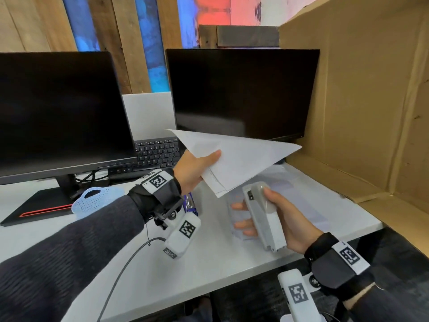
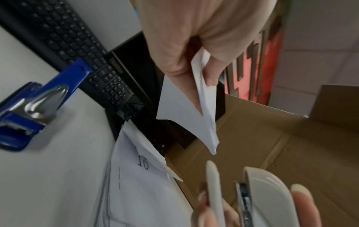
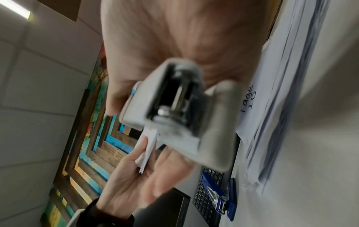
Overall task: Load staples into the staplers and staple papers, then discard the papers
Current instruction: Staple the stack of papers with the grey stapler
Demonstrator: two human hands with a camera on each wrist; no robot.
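Observation:
My left hand [image 1: 197,168] pinches a small sheaf of white papers [image 1: 236,159] between thumb and fingers, lifted above the desk with the far corner pointing toward the cardboard box [image 1: 362,108]. In the left wrist view the papers [image 2: 186,110] hang from the left hand [image 2: 194,46]. My right hand [image 1: 278,217] grips a grey stapler [image 1: 262,214] just below the papers' near corner; the stapler [image 3: 174,110] fills the right wrist view. A blue stapler [image 2: 33,107] lies open on the desk, also seen as the blue stapler [image 1: 189,203] behind my left wrist.
A stack of printed papers [image 1: 290,189] lies on the white desk [image 1: 197,263] under my hands. Two dark monitors [image 1: 241,91] and a black keyboard [image 1: 157,152] stand behind. A blue mesh basket [image 1: 92,201] sits at the left.

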